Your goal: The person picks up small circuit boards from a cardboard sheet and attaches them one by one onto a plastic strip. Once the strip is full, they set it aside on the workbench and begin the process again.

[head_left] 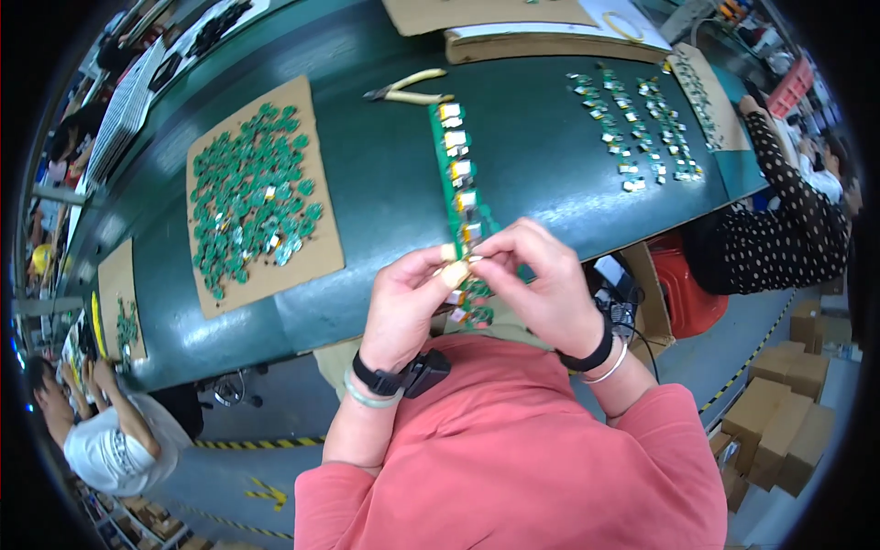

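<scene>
Two hands, both closed to a pinch, thumb to finger. Left hand (401, 298) and right hand (550, 284) meet on one board strip (447, 183), fingertips nearly touching. Can't tell if there's a separate small part in the pinch; fingers hide it. At least two pale yellow finger covers (453, 274) on the left. Two black wristbands (594, 353), two bangles (371, 396), one of each per arm.

Strip is green, runs straight away from me on the bench, near end by my lap. Five whitish parts (461, 169) countable on it beyond my fingers.

One pair of yellow-handled pliers (417, 96), just past the strip's far end. Left: one big cardboard sheet (323, 243) covered in round green boards (252, 197), dozens, too crowded to count. Right: at least three rows of small boards (628, 110), laid roughly parallel. One yellow ring (623, 27) on the white-topped slab at the far side.

Surface: dark green bench (380, 183), slightly glossy. Room: two people at the bench, one in a white top (119, 454) left, one with polka-dot sleeves (777, 252) right. One red seat (686, 298), several cartons (761, 431), yellow-black tape (261, 444) on a grey floor (284, 472).
</scene>
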